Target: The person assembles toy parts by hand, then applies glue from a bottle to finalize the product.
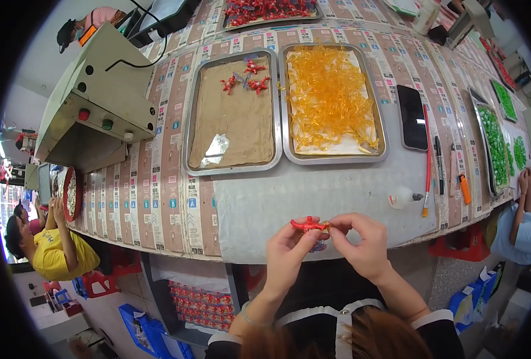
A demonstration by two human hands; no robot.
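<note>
Just beyond the table's near edge, my left hand (286, 254) is closed round a small red plastic figure (306, 225) with a bluish translucent part showing beneath it. My right hand (361, 242) meets it from the right, thumb and forefinger pinched at the figure's right end. A yellowish bit shows between those fingertips, too small to make out. Ahead of the hands lie two metal trays: the left tray (189, 146) carries three red figures (256, 85) with bluish parts on brown card, and the right tray (337, 159) holds a heap of translucent yellow-orange plastic pieces (331, 90).
Right of the trays lie a black phone (412, 116), a red-handled brush (427, 167), a pen (439, 164), an orange lighter (464, 189) and a small bottle (402, 197). A metal machine (107, 90) stands left. Co-workers sit at both sides. Below left is a crate of red pieces (201, 305).
</note>
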